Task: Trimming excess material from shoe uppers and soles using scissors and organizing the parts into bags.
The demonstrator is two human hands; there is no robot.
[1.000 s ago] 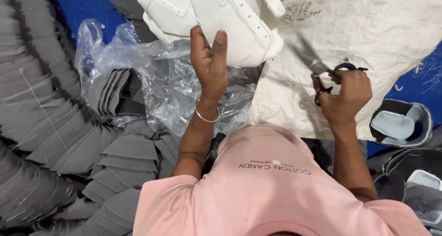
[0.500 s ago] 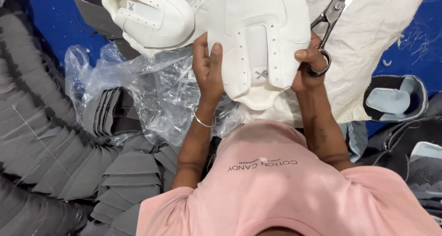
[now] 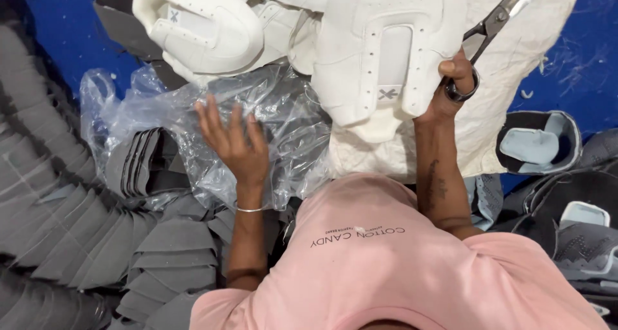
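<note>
Since the earlier frame, left hand (image 3: 235, 146) has dropped off the white upper (image 3: 386, 53), fingers spread over the plastic bag (image 3: 283, 121) at centre. Right hand (image 3: 450, 88), clamped on upper and scissors (image 3: 496, 18), holds it up top centre, seemingly for inspection.

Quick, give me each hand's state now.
Left hand: open, fingers spread on the clear plastic bag.
Right hand: closed, holding scissors and the white shoe upper.

Crowded: plastic bag (image 3: 283, 121), grey stacks (image 3: 71, 227), seemingly.
</note>
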